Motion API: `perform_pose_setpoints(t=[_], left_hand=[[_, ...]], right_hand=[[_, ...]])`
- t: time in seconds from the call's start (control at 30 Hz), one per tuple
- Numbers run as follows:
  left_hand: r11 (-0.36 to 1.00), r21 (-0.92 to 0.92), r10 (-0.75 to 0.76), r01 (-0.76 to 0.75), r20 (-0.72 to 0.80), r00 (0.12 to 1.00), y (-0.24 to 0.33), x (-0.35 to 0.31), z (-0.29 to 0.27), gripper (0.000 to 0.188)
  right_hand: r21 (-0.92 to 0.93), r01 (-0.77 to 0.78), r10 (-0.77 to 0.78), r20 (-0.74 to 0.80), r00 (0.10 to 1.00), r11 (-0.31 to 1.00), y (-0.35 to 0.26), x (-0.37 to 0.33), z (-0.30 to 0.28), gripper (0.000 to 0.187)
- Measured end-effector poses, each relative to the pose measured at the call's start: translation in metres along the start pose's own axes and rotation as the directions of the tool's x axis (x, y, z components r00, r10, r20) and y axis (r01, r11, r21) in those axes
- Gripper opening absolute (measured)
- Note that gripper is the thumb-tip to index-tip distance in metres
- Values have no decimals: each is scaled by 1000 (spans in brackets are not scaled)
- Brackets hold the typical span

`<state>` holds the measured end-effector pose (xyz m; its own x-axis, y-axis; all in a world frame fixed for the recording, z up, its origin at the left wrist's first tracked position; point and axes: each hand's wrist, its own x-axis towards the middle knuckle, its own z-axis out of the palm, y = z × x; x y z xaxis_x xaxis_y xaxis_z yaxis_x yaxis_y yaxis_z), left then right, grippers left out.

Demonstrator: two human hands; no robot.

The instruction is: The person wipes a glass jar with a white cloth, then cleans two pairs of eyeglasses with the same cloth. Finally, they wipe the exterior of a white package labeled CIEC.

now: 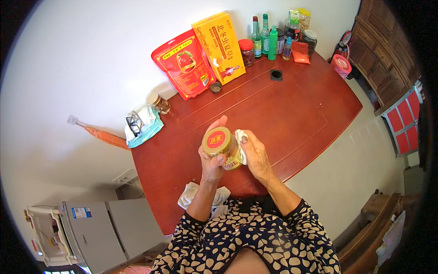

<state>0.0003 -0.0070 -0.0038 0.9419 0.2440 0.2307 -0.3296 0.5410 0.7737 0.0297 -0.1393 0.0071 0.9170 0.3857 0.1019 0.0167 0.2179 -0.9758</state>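
My left hand is wrapped round a jar with a gold and red lid, held tilted above the table. Its side carries a yellowish label. In my right hand a white cloth is pinched and pressed against the jar's right side. Beneath my left forearm, at the near edge of the table, lies a second white cloth, crumpled and partly hidden by the arm.
On the red-brown table stand a red bag, a yellow box, green bottles and several jars along the wall. A small jar, glasses and folded cloths sit at the left. A grey fridge is lower left.
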Motion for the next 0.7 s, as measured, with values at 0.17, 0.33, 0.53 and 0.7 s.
perform_pose_setpoints(t=[0.17, 0.33, 0.53, 0.7], left_hand=[[993, 92, 89, -79, -110, 990, 2, -5, 2, 80], [909, 372, 249, -187, -125, 960, -1, -3, -1, 79], [842, 534, 114, -77, -35, 993, 13, -7, -19, 85], [749, 661, 68, 40, -136, 988, 15, -1, -44, 80]], right_hand=[[557, -269, 343, -31, 939, 786, 28, -14, 18, 33], [770, -347, 457, 82, 886, 535, 29, -10, 22, 35], [760, -478, 543, 199, 816, 440, 49, 16, 23, 39], [704, -574, 603, 257, 755, 419, 66, 37, 28, 36]])
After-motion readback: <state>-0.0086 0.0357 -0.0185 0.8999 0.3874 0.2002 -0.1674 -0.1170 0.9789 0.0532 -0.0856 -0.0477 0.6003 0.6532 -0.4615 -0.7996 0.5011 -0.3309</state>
